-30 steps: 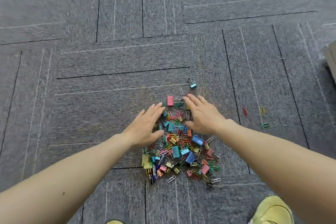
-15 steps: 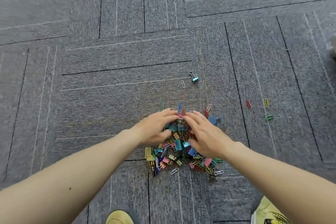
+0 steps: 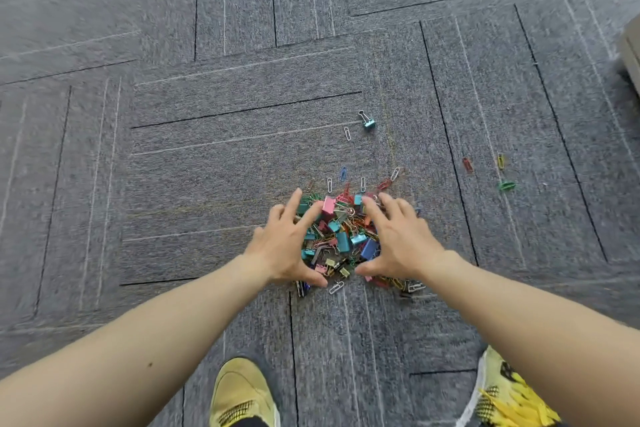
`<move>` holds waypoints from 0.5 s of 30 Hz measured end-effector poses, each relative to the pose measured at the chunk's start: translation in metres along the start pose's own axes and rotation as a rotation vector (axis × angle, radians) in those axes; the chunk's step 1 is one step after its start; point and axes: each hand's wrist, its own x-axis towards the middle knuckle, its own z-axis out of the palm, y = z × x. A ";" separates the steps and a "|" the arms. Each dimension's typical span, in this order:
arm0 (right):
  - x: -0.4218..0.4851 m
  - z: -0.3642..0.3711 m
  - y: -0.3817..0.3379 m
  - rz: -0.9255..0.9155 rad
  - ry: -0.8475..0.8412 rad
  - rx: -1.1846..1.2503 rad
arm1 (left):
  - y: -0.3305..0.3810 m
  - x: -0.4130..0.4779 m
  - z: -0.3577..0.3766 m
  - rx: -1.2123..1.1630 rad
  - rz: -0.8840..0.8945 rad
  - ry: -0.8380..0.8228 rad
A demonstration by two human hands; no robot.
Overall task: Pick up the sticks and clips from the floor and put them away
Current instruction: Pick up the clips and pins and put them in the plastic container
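A heap of coloured binder clips and paper clips [image 3: 341,236] lies on the grey carpet in front of me. My left hand [image 3: 289,246] cups the heap's left side with fingers spread and thumb near the bottom. My right hand [image 3: 398,239] mirrors it on the right side, fingers spread, thumb pointing inward. Neither hand grips anything. A teal binder clip [image 3: 367,121] and a white paper clip [image 3: 347,133] lie apart, further away. Red [image 3: 467,164], yellow [image 3: 500,160] and green [image 3: 506,185] clips lie off to the right. No sticks are in sight.
Grey carpet tiles [image 3: 207,166] cover the floor. My two yellow shoes [image 3: 242,395] [image 3: 509,395] stand at the bottom edge. A pale box or furniture edge [image 3: 632,52] shows at the far right.
Both hands gathered the scattered clips inward into a tighter heap, closing together over it, then spread apart again to either side of it. The camera view shifted slightly.
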 end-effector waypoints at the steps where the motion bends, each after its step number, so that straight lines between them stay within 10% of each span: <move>1: -0.001 0.003 -0.005 -0.001 0.011 -0.022 | 0.004 0.000 0.001 -0.015 0.010 0.016; 15: 0.015 0.014 -0.025 -0.115 0.087 -0.257 | 0.016 0.008 0.002 -0.002 0.129 0.084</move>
